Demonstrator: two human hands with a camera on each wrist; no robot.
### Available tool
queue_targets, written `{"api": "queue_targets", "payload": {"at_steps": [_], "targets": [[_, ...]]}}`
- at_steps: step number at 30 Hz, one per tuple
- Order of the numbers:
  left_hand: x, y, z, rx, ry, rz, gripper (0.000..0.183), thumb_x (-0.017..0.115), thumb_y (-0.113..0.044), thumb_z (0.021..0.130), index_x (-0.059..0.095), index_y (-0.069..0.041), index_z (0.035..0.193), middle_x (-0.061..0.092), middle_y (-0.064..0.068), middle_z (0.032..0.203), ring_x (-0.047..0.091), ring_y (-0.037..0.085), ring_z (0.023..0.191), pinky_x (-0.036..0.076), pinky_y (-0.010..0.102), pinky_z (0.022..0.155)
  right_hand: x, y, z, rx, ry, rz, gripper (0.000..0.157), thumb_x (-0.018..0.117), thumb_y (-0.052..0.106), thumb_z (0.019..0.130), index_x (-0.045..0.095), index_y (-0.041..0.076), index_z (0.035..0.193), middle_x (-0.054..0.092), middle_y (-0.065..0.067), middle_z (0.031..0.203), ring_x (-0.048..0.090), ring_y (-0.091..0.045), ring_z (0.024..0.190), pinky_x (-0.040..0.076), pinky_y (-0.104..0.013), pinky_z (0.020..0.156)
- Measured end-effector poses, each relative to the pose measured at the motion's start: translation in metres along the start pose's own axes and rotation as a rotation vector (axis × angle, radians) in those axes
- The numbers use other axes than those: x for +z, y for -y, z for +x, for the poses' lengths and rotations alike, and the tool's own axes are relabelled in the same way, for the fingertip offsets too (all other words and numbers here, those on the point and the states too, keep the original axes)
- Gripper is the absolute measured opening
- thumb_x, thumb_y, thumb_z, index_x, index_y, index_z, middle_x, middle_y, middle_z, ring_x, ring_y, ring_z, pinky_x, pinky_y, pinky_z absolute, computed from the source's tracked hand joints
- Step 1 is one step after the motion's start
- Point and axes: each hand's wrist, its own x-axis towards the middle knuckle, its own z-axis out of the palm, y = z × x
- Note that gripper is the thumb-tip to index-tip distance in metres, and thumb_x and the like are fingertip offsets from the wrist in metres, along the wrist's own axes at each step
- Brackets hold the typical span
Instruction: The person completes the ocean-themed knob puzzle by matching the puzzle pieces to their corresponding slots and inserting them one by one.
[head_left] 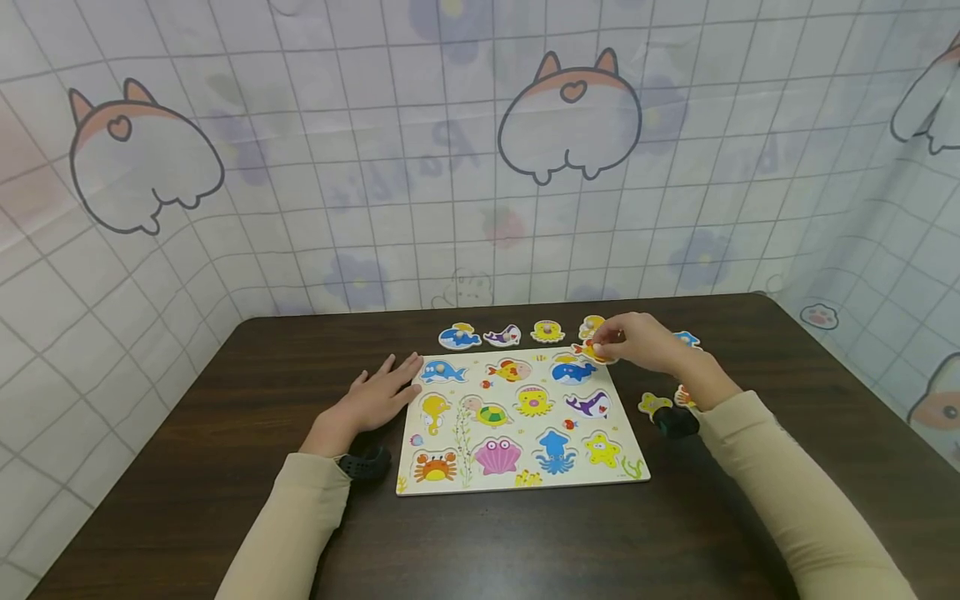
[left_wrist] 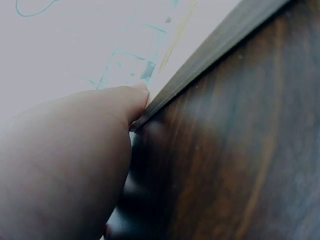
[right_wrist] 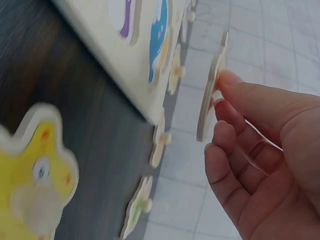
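A wooden peg puzzle board (head_left: 450, 425) printed with sea animals lies on the dark table. My left hand (head_left: 377, 396) rests at its upper left edge with fingers spread; in the left wrist view the thumb (left_wrist: 117, 102) touches the board's side. Above the upper right corner, my right hand (head_left: 637, 340) pinches a red and yellow fish puzzle piece (head_left: 588, 353) between thumb and fingers. The right wrist view shows this fish piece (right_wrist: 212, 87) edge-on, raised off the table. A blue knobbed piece (head_left: 442, 372) sits in the board's top left recess.
Behind the board lie a whale piece (head_left: 459, 337), a purple and white piece (head_left: 502, 336), an octopus piece (head_left: 547, 332) and another yellow piece (head_left: 590, 325). To the right are a starfish piece (head_left: 654, 405) and a blue piece (head_left: 687, 339). A patterned curtain (head_left: 450, 208) hangs behind the table.
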Motion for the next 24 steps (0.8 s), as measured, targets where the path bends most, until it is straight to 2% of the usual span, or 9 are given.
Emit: {"api": "queue_targets", "payload": {"at_steps": [5,15,24], "targets": [[0.0,0.0,0.0,0.006,0.0,0.001,0.064,0.041,-0.039,0.112,0.018,-0.015,0.166,0.014,0.009,0.171,0.004,0.04,0.155,0.0,0.071,0.117,0.006,0.01,0.009,-0.016,-0.011,-0.01,0.018,0.068,0.015,0.101,0.073,0.001,0.11,0.071,-0.005,0.095,0.064,-0.022,0.086,0.055,-0.045,0.084],[0.0,0.001,0.0,0.003,-0.001,0.006,0.064,0.04,-0.039,0.112,0.018,-0.014,0.166,0.014,0.009,0.171,0.004,0.041,0.155,0.0,0.071,0.117,0.024,0.03,0.028,0.021,0.008,0.013,0.015,0.07,0.014,0.099,0.075,0.004,0.11,0.07,-0.007,0.1,0.06,-0.022,0.086,0.054,-0.036,0.08],[0.0,0.001,-0.001,0.007,-0.003,0.003,0.063,0.04,-0.039,0.112,0.018,-0.015,0.166,0.014,0.009,0.171,0.004,0.041,0.155,0.001,0.071,0.117,0.036,0.041,0.041,0.001,0.04,0.056,0.014,0.071,0.013,0.098,0.075,0.004,0.108,0.07,-0.007,0.099,0.061,-0.023,0.09,0.056,-0.037,0.087]]}}
